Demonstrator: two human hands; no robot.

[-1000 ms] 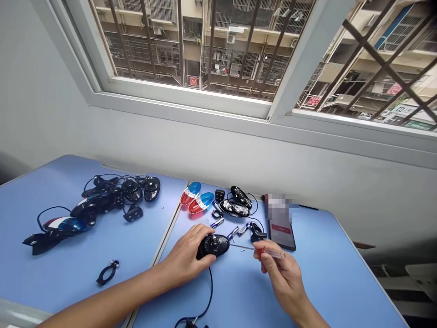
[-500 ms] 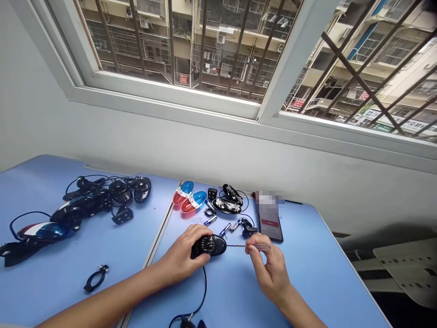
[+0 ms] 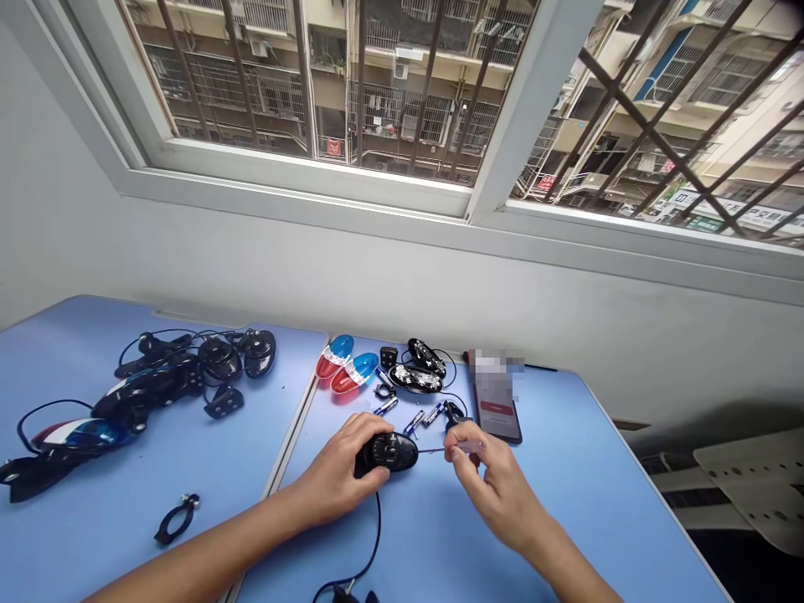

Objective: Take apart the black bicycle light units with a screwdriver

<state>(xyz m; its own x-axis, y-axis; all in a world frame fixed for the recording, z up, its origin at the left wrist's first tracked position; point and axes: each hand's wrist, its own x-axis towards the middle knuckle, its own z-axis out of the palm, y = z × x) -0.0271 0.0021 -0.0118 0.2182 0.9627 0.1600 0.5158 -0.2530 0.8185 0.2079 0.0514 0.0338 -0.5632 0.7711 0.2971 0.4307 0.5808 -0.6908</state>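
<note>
My left hand (image 3: pixel 342 473) is wrapped round a black oval bike-light housing (image 3: pixel 402 450) with a round grille, pressed to the blue table. A cable (image 3: pixel 378 536) runs from the housing toward the front edge. My right hand (image 3: pixel 487 469) pinches a screwdriver (image 3: pixel 433 451) with a clear handle; its thin shaft points left, its tip at the housing's right end. Whether the tip sits in a screw is too small to tell. Just behind lie several batteries (image 3: pixel 414 422) and a black clamp part (image 3: pixel 456 412), partly hidden by my right hand.
Two red-and-blue lens covers (image 3: pixel 355 373) and two silvery-black light bodies (image 3: pixel 415 378) lie at the back. A phone (image 3: pixel 497 410) rests at right. On the left table are black light assemblies (image 3: pixel 217 358) and a ring clamp (image 3: pixel 177 519). A seam (image 3: pixel 282 461) divides the tables.
My right hand has shifted slightly left and turned, covering more of the screwdriver handle. My left hand keeps its hold on the housing. The camera view has moved a little.
</note>
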